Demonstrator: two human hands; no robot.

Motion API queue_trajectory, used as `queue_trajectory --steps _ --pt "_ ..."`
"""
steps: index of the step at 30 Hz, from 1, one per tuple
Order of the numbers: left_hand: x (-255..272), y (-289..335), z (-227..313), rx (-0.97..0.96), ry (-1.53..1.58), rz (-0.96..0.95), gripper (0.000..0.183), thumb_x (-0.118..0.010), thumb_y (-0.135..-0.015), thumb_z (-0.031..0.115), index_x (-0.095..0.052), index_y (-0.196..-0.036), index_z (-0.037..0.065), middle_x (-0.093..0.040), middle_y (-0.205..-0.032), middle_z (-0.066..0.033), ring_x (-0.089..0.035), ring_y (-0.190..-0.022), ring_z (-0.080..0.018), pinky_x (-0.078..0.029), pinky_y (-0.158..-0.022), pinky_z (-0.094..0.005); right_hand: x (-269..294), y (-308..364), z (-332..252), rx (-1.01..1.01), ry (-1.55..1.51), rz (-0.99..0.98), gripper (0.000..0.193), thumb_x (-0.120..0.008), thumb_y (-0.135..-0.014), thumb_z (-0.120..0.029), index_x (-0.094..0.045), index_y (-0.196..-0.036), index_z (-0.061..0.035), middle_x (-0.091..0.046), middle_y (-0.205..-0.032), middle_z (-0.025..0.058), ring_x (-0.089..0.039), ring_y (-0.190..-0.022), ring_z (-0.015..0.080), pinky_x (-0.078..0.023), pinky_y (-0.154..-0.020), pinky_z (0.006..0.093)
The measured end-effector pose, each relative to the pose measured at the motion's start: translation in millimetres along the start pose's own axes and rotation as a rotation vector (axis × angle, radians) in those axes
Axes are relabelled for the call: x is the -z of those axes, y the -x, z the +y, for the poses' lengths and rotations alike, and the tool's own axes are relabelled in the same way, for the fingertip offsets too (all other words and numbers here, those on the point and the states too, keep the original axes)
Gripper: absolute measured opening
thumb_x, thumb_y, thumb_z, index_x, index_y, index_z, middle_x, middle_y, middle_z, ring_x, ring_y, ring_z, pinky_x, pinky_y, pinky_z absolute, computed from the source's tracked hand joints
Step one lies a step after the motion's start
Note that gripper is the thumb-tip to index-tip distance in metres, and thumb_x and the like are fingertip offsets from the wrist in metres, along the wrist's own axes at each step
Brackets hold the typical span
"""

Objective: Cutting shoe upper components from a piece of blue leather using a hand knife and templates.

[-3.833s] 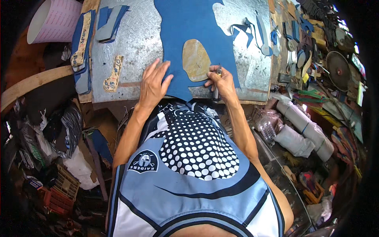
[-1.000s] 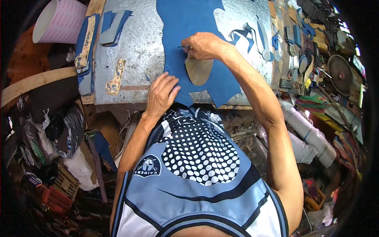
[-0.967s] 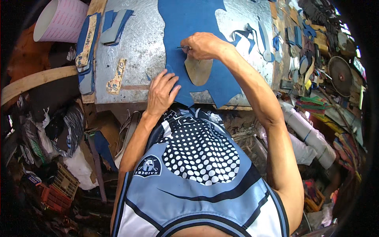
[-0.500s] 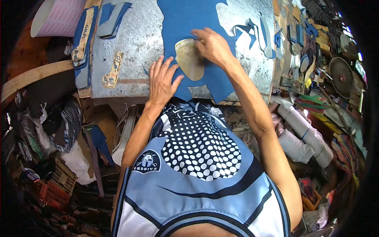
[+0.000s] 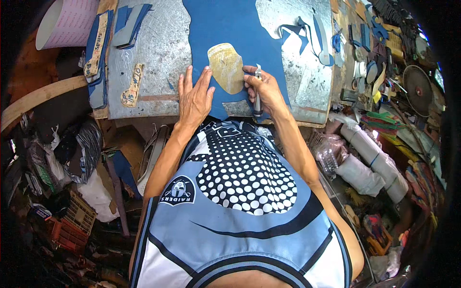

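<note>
A blue sheet of leather-like material [image 5: 223,21] lies over the metal-topped table, with a tan, worn, rounded template [image 5: 225,67] flat on it. My left hand [image 5: 194,98] rests palm down at the sheet's left edge, fingers stretched out and the fingertips close to the template's left side. Just right of the template, my right hand [image 5: 269,91] is closed round a slim cutter knife [image 5: 258,106], its blade end pointing away from me. A notch in the sheet [image 5: 236,108] shows bare metal below the template.
Blue cut strips with a labelled pattern [image 5: 98,48] are stacked at the left edge, near a small tan pattern [image 5: 132,86]. Blue offcuts [image 5: 295,36] lie at the right. Tools and scraps crowd the far right, beside a round fan [image 5: 417,90]. Wrapped rolls [image 5: 372,149] stand below.
My right hand has drawn back toward me from the template's upper right edge to its lower right side, and the knife now shows. The left hand stays nearly in place.
</note>
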State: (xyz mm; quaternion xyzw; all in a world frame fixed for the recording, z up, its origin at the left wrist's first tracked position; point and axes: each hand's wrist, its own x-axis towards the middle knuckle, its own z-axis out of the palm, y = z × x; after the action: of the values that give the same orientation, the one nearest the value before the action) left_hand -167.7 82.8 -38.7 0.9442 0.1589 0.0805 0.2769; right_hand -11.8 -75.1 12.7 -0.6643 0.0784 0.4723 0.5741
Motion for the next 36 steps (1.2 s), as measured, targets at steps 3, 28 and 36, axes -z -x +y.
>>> queue_trajectory --steps 3,28,36 --pt "-1 -1 0 -0.009 0.028 0.011 0.058 -0.062 -0.093 0.023 -0.042 -0.146 0.008 -0.052 -0.144 -0.0106 -0.027 -0.145 -0.0404 -0.017 -0.116 -0.0576 4 -9 -1 -0.041 -0.2 -0.065 0.029 -0.066 -0.092 -0.013 -0.061 -0.118 -0.0007 -0.059 -0.076 -0.001 -0.049 -0.052 0.0034 -0.04 -0.045 0.0182" --pt "-1 3 -15 -0.071 0.197 0.061 0.088 -0.079 -0.08 0.028 -0.031 -0.149 0.003 -0.046 -0.146 -0.0178 -0.027 -0.144 -0.0411 -0.018 -0.117 -0.0571 -17 -17 9 0.268 0.122 0.188 0.034 -0.065 -0.086 -0.005 -0.058 -0.119 0.0013 -0.061 -0.069 0.0028 -0.055 -0.051 0.0084 -0.042 -0.044 0.0222" --pt "0 6 -12 -0.082 0.198 0.084 0.083 -0.077 -0.081 0.029 -0.034 -0.147 0.002 -0.05 -0.142 -0.0182 -0.029 -0.143 -0.0417 -0.02 -0.116 -0.0579 -25 -10 10 0.225 0.227 0.217 0.032 -0.064 -0.088 -0.005 -0.058 -0.119 0.0021 -0.06 -0.066 0.0024 -0.053 -0.05 0.0086 -0.041 -0.044 0.0229"
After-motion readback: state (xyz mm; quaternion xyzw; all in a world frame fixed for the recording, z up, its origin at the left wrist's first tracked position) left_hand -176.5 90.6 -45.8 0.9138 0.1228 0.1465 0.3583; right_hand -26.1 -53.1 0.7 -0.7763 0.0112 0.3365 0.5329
